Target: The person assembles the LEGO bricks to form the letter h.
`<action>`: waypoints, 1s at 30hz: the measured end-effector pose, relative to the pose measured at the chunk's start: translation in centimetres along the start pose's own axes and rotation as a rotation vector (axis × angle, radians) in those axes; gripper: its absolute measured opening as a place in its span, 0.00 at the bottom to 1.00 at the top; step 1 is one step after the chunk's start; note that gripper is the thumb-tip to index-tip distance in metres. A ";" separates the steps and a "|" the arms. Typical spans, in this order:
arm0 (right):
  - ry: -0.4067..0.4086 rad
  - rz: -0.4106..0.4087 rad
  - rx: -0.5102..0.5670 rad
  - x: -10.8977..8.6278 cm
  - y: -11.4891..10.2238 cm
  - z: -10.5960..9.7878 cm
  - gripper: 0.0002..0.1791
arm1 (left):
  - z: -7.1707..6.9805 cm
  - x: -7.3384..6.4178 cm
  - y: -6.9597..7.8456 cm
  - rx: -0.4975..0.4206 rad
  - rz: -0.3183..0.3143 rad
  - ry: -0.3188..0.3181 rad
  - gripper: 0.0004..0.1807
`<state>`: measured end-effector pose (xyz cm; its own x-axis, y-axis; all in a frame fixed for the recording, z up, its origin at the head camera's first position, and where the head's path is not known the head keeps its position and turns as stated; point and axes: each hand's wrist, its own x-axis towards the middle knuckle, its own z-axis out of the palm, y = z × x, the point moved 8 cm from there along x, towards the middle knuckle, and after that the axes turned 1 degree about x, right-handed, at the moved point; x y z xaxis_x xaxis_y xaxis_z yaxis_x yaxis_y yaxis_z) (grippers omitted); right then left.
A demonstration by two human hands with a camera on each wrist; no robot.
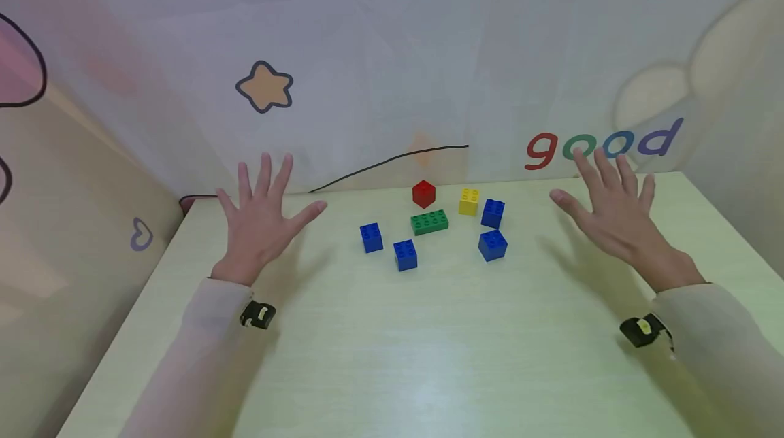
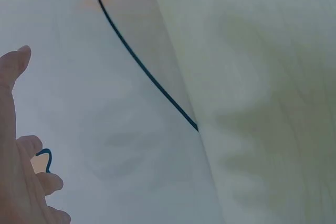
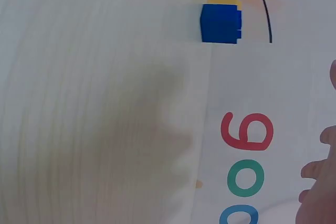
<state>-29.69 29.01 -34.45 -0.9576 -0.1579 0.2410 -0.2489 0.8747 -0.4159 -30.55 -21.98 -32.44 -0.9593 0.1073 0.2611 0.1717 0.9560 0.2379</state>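
Observation:
My left hand [image 1: 258,224] is held above the left part of the table, fingers spread and holding nothing. On the right, my right hand [image 1: 618,217] hovers the same way, its palm free. Between them lie toy building blocks: a red block [image 1: 424,194] at the back, a yellow block [image 1: 468,201], and a longer green block [image 1: 429,222]. Two blue blocks are on the left, one blue block [image 1: 371,238] and a nearer blue block [image 1: 405,256]. To the right are another blue block [image 1: 493,213] and a blue block [image 1: 493,245] in front of it. Neither hand touches any block.
A pale table [image 1: 392,356] bears the blocks. Behind it hangs a light printed cloth [image 1: 392,71] with a star [image 1: 265,87] and the word "good" [image 1: 603,144]. A dark band device [image 1: 257,314] sits at the left wrist, another device [image 1: 642,330] at the right.

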 end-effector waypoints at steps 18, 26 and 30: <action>0.010 0.100 0.481 -0.4 -0.8 -0.7 0.40 | -0.6 0.2 1.3 -0.386 -0.047 0.104 0.52; 0.074 0.121 0.637 -0.1 -1.8 -0.7 0.38 | -0.1 -0.2 1.3 -0.593 -0.108 0.133 0.47; 0.124 0.094 0.718 0.1 -2.6 -0.5 0.35 | 0.5 -0.2 1.6 -0.695 -0.093 0.143 0.44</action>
<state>-29.09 26.99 -32.89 -0.9666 -0.0066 0.2562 -0.2414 0.3595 -0.9014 -30.21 -20.35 -32.61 -0.9463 -0.0486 0.3197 0.2395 0.5590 0.7938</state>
